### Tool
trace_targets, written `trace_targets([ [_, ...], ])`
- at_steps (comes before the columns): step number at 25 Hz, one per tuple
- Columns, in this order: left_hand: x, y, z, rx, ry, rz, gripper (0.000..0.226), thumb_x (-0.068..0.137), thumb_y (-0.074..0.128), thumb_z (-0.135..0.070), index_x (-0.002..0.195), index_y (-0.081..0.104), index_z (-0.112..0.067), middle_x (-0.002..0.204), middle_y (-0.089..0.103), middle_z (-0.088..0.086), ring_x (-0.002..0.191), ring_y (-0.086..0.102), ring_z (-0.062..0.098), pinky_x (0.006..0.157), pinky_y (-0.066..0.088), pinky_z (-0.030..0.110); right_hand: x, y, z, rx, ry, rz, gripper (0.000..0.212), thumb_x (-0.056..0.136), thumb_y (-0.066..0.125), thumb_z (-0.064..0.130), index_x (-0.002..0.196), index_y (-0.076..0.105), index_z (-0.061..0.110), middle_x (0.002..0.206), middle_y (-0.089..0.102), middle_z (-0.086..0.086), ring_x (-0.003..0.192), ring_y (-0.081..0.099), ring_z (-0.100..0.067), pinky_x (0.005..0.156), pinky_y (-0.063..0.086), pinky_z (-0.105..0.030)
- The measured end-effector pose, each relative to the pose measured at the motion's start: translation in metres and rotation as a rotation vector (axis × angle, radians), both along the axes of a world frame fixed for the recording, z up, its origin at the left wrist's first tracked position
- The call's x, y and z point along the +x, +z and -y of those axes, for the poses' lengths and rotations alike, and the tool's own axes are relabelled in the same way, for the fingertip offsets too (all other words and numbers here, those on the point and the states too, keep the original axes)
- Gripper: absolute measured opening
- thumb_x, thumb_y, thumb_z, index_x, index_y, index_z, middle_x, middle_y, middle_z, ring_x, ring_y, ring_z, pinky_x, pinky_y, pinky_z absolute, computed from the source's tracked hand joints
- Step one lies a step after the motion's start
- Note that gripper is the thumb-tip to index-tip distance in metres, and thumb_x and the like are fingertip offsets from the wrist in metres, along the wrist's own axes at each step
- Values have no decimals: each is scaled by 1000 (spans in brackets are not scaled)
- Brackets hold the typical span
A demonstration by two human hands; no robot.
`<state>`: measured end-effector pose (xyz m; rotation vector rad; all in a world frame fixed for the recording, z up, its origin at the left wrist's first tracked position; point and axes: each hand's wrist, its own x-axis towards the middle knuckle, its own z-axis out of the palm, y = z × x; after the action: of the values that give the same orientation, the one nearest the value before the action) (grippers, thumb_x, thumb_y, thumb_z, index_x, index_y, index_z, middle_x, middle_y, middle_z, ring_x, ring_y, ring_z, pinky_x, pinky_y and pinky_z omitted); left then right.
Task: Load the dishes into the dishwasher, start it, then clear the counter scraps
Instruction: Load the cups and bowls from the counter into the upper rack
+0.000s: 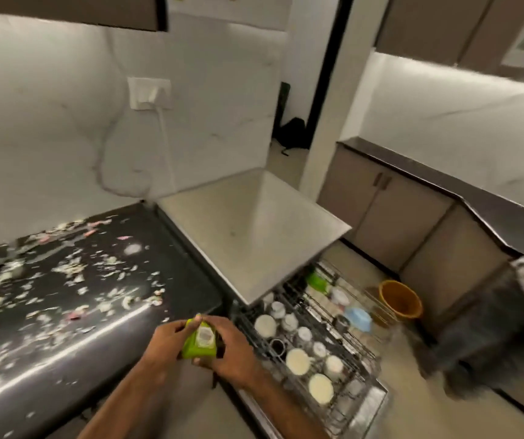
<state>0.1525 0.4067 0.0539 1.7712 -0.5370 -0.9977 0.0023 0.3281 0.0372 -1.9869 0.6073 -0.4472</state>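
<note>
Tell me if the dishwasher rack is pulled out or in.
Pulled out: the dishwasher rack juts beyond the steel top, its cups exposed.

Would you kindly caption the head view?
Left hand and right hand grip green packet beside loaded rack; scraps litter counter.

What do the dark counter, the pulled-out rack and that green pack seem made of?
Counter: probably polished dark stone; it mirrors light in a long streak. Rack: thin metal wire in an open grid. Green pack: glossy plastic or carton; too blurred to tell.
</note>
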Motion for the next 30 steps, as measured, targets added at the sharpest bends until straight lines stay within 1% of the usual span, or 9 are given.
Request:
trace_targets([
  [3, -46, -8, 56, 68, -182, -2, 18, 96, 62, -14, 86, 72, -2, 77, 71, 10, 65, 63, 13, 61, 52, 23, -57, -22, 39, -40, -97, -31, 69, 71, 81, 36, 133, 52, 41, 130, 56, 21, 123, 52, -3, 104, 44, -31],
  [8, -147, -20, 160, 200, -335, -122, 23, 93, 67, -23, 103, 68, -1, 88, 70, 21, 65, 66, 21, 57, 58, 30, -172, -45, 125, -83, -208, -93, 67, 78, 69, 66, 133, 33, 60, 127, 40, 42, 119, 39, 17, 99, 37, -9],
  [12, -209, -41, 218, 219, -288, -305, 24, 93, 68, -24, 104, 68, -2, 92, 74, 16, 79, 71, 25, 68, 60, 39, -233, -56, 182, -92, -149, -158, 71, 88, 61, 63, 147, 32, 36, 143, 36, 19, 131, 37, 0, 104, 38, -20],
  [15, -225, -56, 257, 252, -311, -340, 23, 94, 67, -23, 106, 68, -4, 91, 75, 12, 82, 72, 23, 72, 61, 40, -253, -70, 213, -57, -186, -189, 69, 88, 62, 61, 146, 32, 38, 141, 38, 23, 128, 34, 12, 100, 29, -4],
  [18, -226, -67, 301, 276, -421, -333, 19, 93, 67, -21, 100, 66, -4, 81, 75, 8, 75, 72, 23, 62, 60, 38, -260, -85, 240, -30, -292, -222, 66, 85, 67, 55, 141, 36, 41, 138, 44, 24, 124, 41, 8, 98, 32, -7],
  [21, -206, -69, 353, 219, -650, 209, 25, 93, 67, -30, 111, 58, -16, 103, 66, -6, 94, 64, 17, 76, 50, 30, -262, -99, 272, 16, -447, -218, 58, 81, 70, 52, 130, 40, 48, 121, 51, 39, 110, 50, 15, 87, 39, -5],
  [24, -173, -67, 414, 29, -701, 930, 51, 94, 61, -33, 140, 44, -19, 141, 48, -1, 127, 49, 22, 99, 44, 39, -264, -126, 316, 82, -615, -283, 53, 81, 74, 44, 126, 47, 33, 115, 61, 17, 103, 61, -6, 83, 49, -19],
  [27, -149, -78, 466, 111, -828, 1217, 79, 95, 53, -40, 158, 13, -15, 166, 8, 6, 151, 14, 26, 118, 25, 45, -254, -163, 357, 108, -642, -391, 47, 83, 75, 39, 118, 47, 27, 106, 61, 9, 93, 60, -12, 66, 39, -14],
  [30, -130, -113, 482, 233, -931, 1379, 87, 98, 41, -48, 155, -17, -19, 163, -23, 1, 152, -14, 22, 124, 2, 44, -234, -208, 397, 123, -587, -454, 44, 83, 75, 35, 114, 45, 29, 104, 59, 10, 87, 57, -9, 60, 34, -3],
])
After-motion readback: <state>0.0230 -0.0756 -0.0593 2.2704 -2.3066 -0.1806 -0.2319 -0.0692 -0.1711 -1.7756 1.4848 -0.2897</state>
